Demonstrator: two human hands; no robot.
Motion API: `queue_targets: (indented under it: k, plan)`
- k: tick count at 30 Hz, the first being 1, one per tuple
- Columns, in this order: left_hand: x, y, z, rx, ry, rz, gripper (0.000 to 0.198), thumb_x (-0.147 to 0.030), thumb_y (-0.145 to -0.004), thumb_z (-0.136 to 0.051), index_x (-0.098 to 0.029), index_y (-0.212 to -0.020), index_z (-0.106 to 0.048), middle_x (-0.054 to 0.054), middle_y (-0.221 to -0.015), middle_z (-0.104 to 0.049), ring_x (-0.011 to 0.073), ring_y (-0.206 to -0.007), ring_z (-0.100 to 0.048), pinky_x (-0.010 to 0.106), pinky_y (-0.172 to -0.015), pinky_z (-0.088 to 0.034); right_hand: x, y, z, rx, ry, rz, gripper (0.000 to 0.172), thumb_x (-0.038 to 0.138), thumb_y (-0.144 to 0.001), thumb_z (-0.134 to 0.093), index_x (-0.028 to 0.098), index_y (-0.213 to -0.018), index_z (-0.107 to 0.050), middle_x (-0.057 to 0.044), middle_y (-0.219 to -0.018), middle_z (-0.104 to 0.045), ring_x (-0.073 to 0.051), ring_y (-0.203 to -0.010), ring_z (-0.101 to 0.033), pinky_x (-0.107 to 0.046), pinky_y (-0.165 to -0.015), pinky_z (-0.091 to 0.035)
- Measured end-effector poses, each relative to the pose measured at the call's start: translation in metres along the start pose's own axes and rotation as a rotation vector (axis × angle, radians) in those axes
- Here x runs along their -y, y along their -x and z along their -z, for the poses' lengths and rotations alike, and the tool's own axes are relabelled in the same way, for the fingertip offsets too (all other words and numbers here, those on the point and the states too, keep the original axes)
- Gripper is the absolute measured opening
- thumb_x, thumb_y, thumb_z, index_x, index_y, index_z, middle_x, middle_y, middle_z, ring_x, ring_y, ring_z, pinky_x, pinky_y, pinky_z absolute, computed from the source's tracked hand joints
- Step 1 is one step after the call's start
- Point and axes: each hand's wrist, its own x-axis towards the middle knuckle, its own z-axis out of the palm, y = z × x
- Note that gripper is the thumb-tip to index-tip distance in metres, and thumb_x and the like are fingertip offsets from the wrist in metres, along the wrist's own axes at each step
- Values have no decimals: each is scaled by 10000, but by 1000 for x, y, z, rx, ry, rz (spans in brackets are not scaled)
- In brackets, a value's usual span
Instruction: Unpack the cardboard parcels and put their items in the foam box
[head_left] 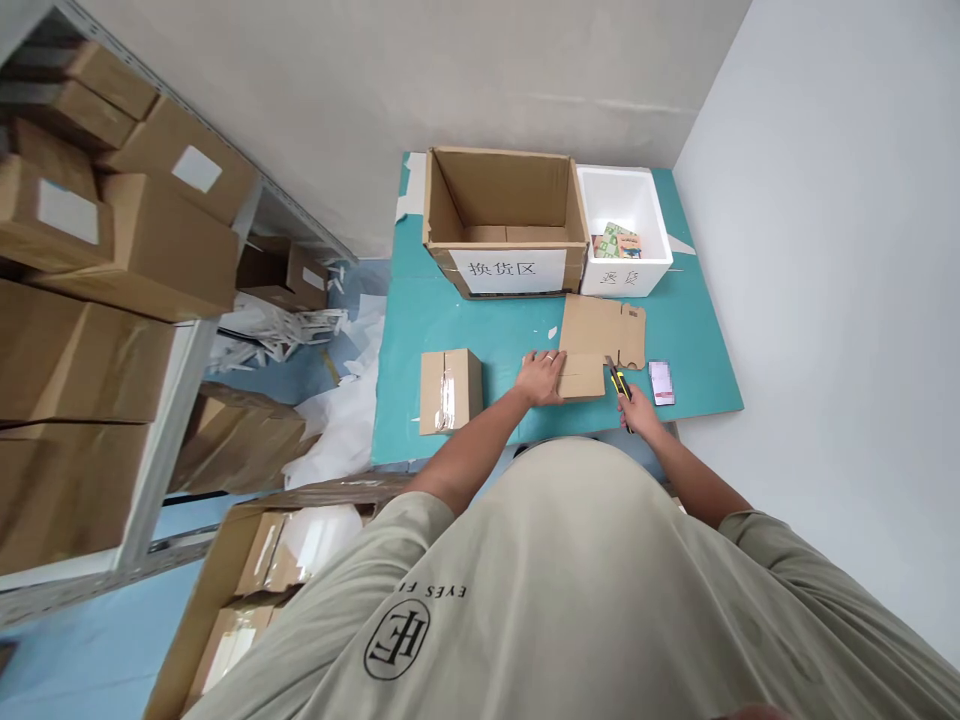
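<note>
My left hand (541, 377) lies flat, fingers stretched, pressing down the left edge of a flattened cardboard piece (600, 335) on the teal table (450, 320). My right hand (637, 408) is closed round a yellow-and-black utility knife (619, 383), whose tip meets the cardboard's near right edge. A small sealed cardboard box (448, 389) with tape on it sits to the left of my left hand. A phone (661, 381) lies just right of the knife.
A large open cardboard box (502, 215) with a white label and a white foam box (626, 230) holding colourful packets stand at the table's far side. Shelves of cartons (112, 250) fill the left. Paper scraps litter the floor; an open carton (247, 590) sits below.
</note>
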Motion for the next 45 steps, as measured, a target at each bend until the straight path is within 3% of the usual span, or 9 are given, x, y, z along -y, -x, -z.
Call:
queue_targets:
  k: [3,8,13,18,23,27,31,37,45]
  plan:
    - [-2,1,3,-2,12,12,1260,-478,-672,-996,-221,-1777,-448,250,-1656,-604,530,-1538,-526,631,-1367,-269,-4,5,-1,27,0,-21,230,451,-1077,-682,273,-1219,-650,17,-796,-682,-174,-524,-628,-292,-473,-552]
    - [-4,-2,8,2,-9,27,1165,-474,-683,-990,-235,-1716,-506,249,-1595,-635,519,-1481,-557,632,-1318,-311,-9,7,0,55,-53,-23,326,552,-1046,-768,279,-1185,-659,17,-778,-662,-170,-512,-611,-307,-476,-560]
    - [-9,-9,2,16,-65,29,1253,-489,-670,-1013,-203,-1754,-454,277,-1638,-604,541,-1503,-546,686,-1369,-216,-6,10,1,39,-40,-23,359,605,-1056,-751,278,-1168,-655,12,-789,-671,-170,-522,-619,-305,-470,-570]
    - [-30,-22,-9,11,-79,-3,1449,-650,-631,-1038,-196,-1820,-346,292,-1731,-538,567,-1578,-478,716,-1414,-105,-2,13,1,52,-22,-29,299,554,-1087,-710,270,-1168,-660,12,-780,-679,-177,-514,-623,-314,-471,-579]
    - [-44,-27,-5,-9,-21,7,1164,-605,-715,-978,-186,-1693,-507,289,-1599,-639,542,-1480,-566,671,-1337,-258,-6,17,1,54,-43,-45,223,489,-1095,-701,281,-1140,-633,41,-768,-663,-137,-495,-591,-250,-454,-533]
    - [-45,-26,3,-5,-11,20,1016,-539,-736,-949,-186,-1610,-569,276,-1536,-667,524,-1436,-593,641,-1248,-341,-5,18,1,55,-26,-63,169,420,-1105,-668,271,-1182,-656,36,-780,-674,-143,-509,-600,-272,-490,-568]
    - [-46,-25,5,7,-10,32,982,-454,-730,-931,-199,-1606,-566,261,-1534,-670,527,-1444,-590,631,-1217,-361,-2,18,0,53,-48,-54,170,413,-1111,-667,263,-1188,-659,28,-788,-673,-152,-523,-610,-285,-501,-583]
    - [-49,-23,8,1,-50,30,914,-418,-746,-902,-192,-1573,-587,263,-1515,-689,511,-1404,-616,620,-1172,-402,2,17,0,68,-92,-67,274,535,-1096,-728,274,-1134,-655,35,-745,-656,-150,-498,-593,-269,-451,-538]
    - [-56,-20,18,34,-128,38,866,-485,-783,-886,-186,-1546,-606,247,-1522,-690,475,-1398,-630,570,-1144,-424,10,22,-1,59,-76,-70,301,550,-1123,-728,269,-1118,-620,59,-729,-632,-129,-494,-581,-232,-453,-504]
